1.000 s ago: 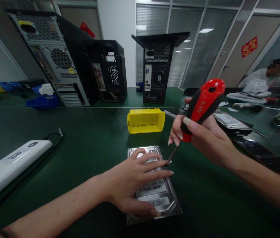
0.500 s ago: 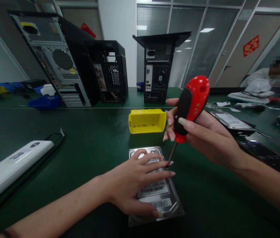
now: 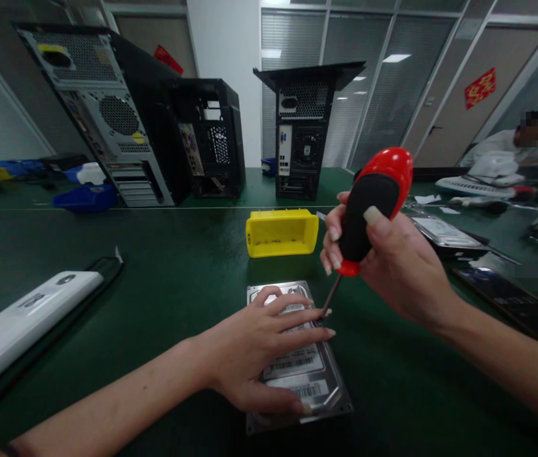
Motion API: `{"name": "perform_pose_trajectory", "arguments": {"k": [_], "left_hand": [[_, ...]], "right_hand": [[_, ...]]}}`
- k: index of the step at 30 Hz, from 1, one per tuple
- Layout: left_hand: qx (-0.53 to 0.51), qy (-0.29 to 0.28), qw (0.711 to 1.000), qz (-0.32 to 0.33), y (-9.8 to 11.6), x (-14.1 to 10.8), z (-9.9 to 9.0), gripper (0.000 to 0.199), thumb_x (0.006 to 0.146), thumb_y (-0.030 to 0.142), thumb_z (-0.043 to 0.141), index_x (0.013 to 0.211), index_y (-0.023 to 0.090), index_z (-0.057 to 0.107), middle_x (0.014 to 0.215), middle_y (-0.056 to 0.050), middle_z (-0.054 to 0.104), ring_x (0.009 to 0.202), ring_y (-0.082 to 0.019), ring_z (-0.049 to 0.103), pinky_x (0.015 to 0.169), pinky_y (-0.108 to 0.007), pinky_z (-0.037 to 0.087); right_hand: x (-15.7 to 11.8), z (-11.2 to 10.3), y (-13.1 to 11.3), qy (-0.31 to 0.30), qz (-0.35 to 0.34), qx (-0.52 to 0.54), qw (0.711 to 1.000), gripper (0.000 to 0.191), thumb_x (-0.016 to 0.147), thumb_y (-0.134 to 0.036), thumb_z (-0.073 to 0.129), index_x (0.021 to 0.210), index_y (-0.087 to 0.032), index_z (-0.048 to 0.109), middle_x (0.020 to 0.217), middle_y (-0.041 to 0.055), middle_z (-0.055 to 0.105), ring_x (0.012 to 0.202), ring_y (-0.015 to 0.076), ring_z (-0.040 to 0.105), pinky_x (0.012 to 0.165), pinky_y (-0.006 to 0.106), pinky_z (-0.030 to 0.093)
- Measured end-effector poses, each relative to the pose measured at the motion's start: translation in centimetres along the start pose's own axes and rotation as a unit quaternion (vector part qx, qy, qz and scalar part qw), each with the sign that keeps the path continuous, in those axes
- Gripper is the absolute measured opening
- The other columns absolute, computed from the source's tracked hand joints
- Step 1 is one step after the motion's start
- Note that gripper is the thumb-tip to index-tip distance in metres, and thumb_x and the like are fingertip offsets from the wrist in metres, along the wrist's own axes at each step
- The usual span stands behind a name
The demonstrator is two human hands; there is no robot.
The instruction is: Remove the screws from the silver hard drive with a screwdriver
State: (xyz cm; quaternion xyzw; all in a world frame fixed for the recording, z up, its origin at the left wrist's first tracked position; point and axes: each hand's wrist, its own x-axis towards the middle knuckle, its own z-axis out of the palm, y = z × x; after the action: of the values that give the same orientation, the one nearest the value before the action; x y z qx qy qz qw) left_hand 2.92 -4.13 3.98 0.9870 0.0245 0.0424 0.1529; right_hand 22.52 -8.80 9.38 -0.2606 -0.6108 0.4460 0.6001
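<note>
While my left hand [image 3: 259, 346] spreads over the drive [image 3: 304, 362], my right hand [image 3: 406, 270] has rolled its gripped screwdriver [image 3: 365, 200]. Surface [image 3: 174, 273] extends left.

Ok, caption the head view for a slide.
Left hand on a hard drive, right hand holding a screwdriver at its edge.

Your left hand [image 3: 259, 352] lies spread across the labelled face of a silver hard drive [image 3: 300, 363], which rests on the near part of the green tabletop [image 3: 178, 254]. Your right hand [image 3: 402, 263] has its grip wrapped round the red-and-black handle of a screwdriver [image 3: 368, 197]; the shaft slopes down to the drive's right edge, its tip too small to make out. Just beyond the drive you have a yellow bin [image 3: 282, 216] holding small bits. A long white device [image 3: 35, 314] lies to your left, another drive [image 3: 447, 230] to your right. Three computer cases [image 3: 302, 133] stand on the far side; a person [image 3: 490, 146] is at far right.
</note>
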Motion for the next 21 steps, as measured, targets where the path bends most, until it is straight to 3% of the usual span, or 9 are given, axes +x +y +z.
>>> {"name": "perform_pose_trajectory", "arguments": {"k": [7, 10, 16, 21], "left_hand": [[0.000, 0.002, 1.000, 0.001, -0.04, -0.02, 0.08, 0.073, 0.079, 0.050, 0.052, 0.144, 0.024, 0.030, 0.151, -0.008, 0.031, 0.134, -0.036, 0.028, 0.106, -0.053, 0.018], [0.004, -0.003, 1.000, -0.001, -0.03, 0.00, 0.11, 0.074, 0.079, 0.050, 0.052, 0.144, 0.023, 0.030, 0.151, -0.008, 0.030, 0.135, -0.036, 0.027, 0.106, -0.054, 0.018], [0.005, 0.002, 1.000, 0.000, 0.01, -0.04, 0.12, 0.073, 0.080, 0.049, 0.052, 0.144, 0.024, 0.030, 0.151, -0.008, 0.031, 0.135, -0.035, 0.028, 0.106, -0.052, 0.018], [-0.002, 0.009, 1.000, 0.003, 0.00, -0.03, 0.11, 0.072, 0.081, 0.057, 0.049, 0.143, 0.024, 0.032, 0.150, -0.009, 0.033, 0.134, -0.037, 0.029, 0.105, -0.053, 0.019]], "right_hand": [[-0.16, 0.13, -0.26, -0.023, 0.020, 0.009, 0.999, 0.028, 0.090, -0.036, 0.049, 0.114, -0.023, 0.054, 0.088, -0.0001, 0.056, 0.073, 0.0090, 0.057, 0.071, 0.023, 0.051], [-0.15, 0.10, -0.28, -0.023, 0.013, 0.008, 1.000, 0.023, 0.091, -0.035, 0.049, 0.110, -0.024, 0.054, 0.086, -0.0003, 0.058, 0.073, 0.0093, 0.057, 0.072, 0.024, 0.050], [0.02, 0.11, -0.31, 0.011, 0.000, 0.006, 1.000, 0.014, 0.087, -0.032, 0.056, 0.097, -0.022, 0.052, 0.084, -0.0012, 0.059, 0.072, 0.0088, 0.059, 0.072, 0.024, 0.052], [0.16, 0.31, -0.46, 0.063, -0.003, -0.021, 0.998, 0.029, 0.079, -0.027, 0.067, 0.098, -0.020, 0.046, 0.077, -0.0022, 0.059, 0.062, 0.0092, 0.058, 0.063, 0.025, 0.052]]}}
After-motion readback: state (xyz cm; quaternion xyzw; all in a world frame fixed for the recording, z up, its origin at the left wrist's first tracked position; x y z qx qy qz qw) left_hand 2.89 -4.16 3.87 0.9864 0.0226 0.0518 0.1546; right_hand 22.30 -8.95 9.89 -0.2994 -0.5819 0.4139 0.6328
